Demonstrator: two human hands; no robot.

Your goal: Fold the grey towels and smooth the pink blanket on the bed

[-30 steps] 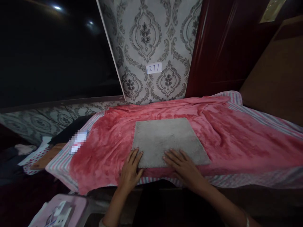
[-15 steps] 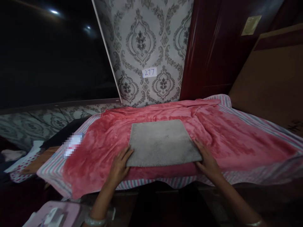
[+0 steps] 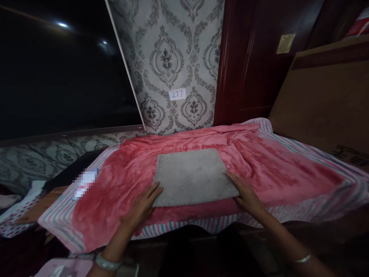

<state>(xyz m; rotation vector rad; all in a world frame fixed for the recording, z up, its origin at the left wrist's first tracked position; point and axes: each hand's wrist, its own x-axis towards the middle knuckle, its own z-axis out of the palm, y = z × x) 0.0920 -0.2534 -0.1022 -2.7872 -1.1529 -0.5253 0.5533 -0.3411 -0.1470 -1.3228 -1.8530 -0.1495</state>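
Observation:
A grey, plush-looking folded cloth [image 3: 193,177] lies flat as a near-rectangle on a rumpled pink blanket [image 3: 115,200]. At its left edge is my left hand [image 3: 144,202], fingers stretched forward and the fingertips touching the cloth near the front left corner. My right hand [image 3: 245,194] rests along the opposite edge, its fingers extended and apart from the thumb, which is by the front right corner. Both hands look open, touching the cloth from the sides. The undersides of the fingers are hidden.
The pink blanket's striped border [image 3: 201,227] hangs over the front edge. A dark television screen [image 3: 66,77] stands at the left. A large cardboard box [image 3: 325,96] leans at the right, beside a dark red door [image 3: 245,57]. A paper numbered 277 [image 3: 177,94] is on the wallpaper.
The view has shifted slightly, so the scene sits a little left and lower. The left hand lies flatter beside the grey cloth; the cloth keeps its place on the blanket.

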